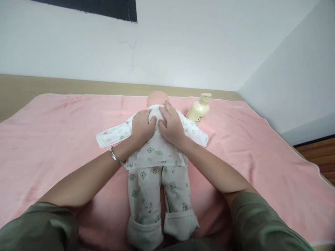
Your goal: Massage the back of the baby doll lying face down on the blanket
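Observation:
A baby doll (158, 155) lies stretched out on a pink blanket, its smooth bald head (157, 98) at the far end and no face showing. It wears a white long-sleeved top and matching trousers printed with small green animals, cuffs turned up. My left hand (143, 124) rests on the left of the doll's upper body, fingers extended over the shoulder. On the other shoulder lies my right hand (171, 123), flat with fingers slightly apart, its fingertips near the head. My thumbs are close to each other at the middle. Both sleeves of the top spread outward.
A cream pump bottle (199, 109) leans or lies beside the doll's right-hand sleeve. The pink blanket (60, 139) covers most of a wooden surface (52, 82). A white wall (183, 45) rises behind, and another stands at the right.

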